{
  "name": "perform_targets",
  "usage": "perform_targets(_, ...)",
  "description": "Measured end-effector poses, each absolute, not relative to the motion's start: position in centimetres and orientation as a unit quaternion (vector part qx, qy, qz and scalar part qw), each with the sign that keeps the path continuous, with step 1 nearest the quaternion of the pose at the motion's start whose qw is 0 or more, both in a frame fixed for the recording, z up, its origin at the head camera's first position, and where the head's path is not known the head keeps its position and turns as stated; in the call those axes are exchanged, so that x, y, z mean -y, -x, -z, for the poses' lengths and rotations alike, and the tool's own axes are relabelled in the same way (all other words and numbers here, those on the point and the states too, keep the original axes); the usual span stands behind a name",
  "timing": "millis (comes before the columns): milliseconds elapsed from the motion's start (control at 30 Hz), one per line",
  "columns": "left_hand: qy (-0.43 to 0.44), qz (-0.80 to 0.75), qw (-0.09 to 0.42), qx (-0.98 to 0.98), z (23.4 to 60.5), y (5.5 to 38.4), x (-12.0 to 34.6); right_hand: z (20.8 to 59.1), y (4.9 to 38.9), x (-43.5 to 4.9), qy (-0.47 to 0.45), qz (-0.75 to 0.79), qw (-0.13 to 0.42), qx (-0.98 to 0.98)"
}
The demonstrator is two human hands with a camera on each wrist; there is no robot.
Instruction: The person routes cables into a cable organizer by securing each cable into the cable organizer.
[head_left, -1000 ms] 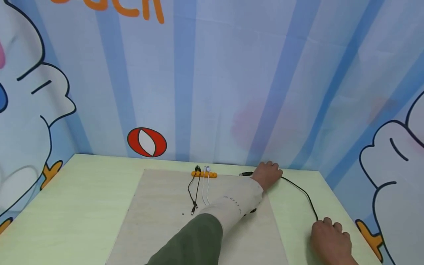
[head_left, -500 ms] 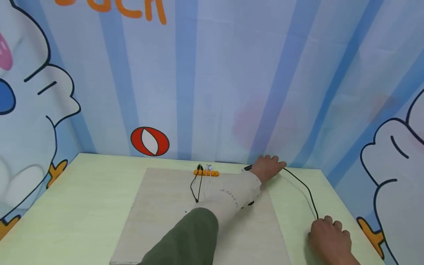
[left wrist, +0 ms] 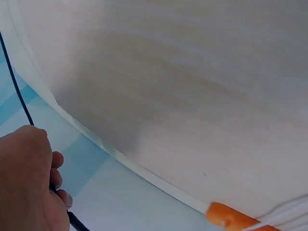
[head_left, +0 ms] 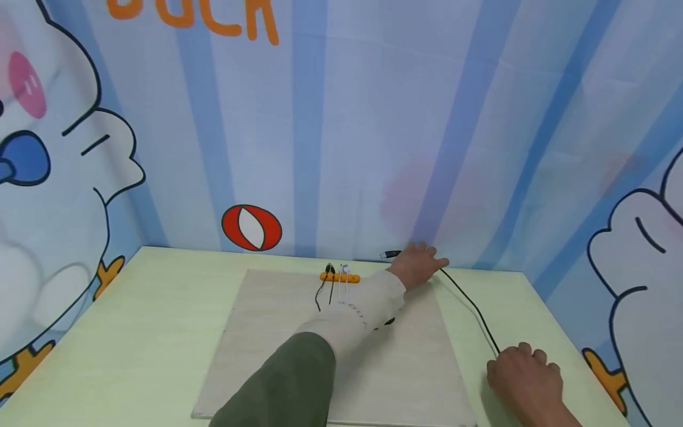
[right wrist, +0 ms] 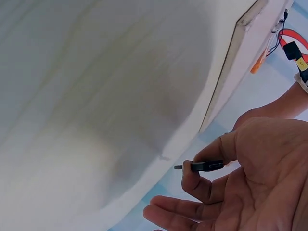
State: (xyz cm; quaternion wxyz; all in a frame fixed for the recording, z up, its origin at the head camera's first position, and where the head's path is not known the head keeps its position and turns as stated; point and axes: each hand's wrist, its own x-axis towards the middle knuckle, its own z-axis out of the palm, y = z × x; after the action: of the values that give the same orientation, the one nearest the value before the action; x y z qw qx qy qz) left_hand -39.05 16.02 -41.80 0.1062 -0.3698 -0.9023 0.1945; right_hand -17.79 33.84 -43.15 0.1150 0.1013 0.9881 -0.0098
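Observation:
A black USB cable (head_left: 479,314) runs between my two hands at the right of the table. My left hand (head_left: 418,265), at the back edge, grips it just behind its USB plug (head_left: 391,254), which points left. In the left wrist view the fingers (left wrist: 57,175) curl round the cable. Near the right edge my right hand (head_left: 525,379) pinches the small connector (right wrist: 207,166) at the other end between thumb and forefinger, the remaining fingers extended. Left of my left hand, an orange cable holder (head_left: 340,277) carries black and white cables, partly hidden by my left sleeve.
A beige board (head_left: 267,332) lies on the pale yellow table (head_left: 144,332). Something small and dark (head_left: 389,321) shows below my left forearm. A printed blue-striped curtain (head_left: 347,130) stands behind the table and at both sides.
My left hand has moved left toward the orange holder and up, bringing the USB plug along. My right hand has shifted slightly left with the connector. The head view has turned slightly left.

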Motion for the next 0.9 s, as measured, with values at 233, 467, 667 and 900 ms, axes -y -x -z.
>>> perform_targets(233, 0.365, -0.198, 0.109, 0.903, 41.0, 39.1, -13.4, 43.0, 17.2, -32.3, -0.064, 0.001, 0.07, -0.996)
perform_targets(467, 0.364, -0.181, 0.107, 0.907, 40.3, 39.0, -10.6, 43.0, 16.7, -31.0, -0.027, 0.008, 0.035, -0.999)
perform_targets(667, 0.367, -0.166, 0.086, 0.911, 40.6, 39.2, -8.0, 42.9, 16.9, -29.5, -0.02, 0.015, 0.042, -0.999)
perform_targets(900, 0.362, -0.123, 0.048, 0.923, 39.9, 39.2, -5.3, 43.3, 16.8, -28.2, 0.016, 0.013, 0.004, -1.0)
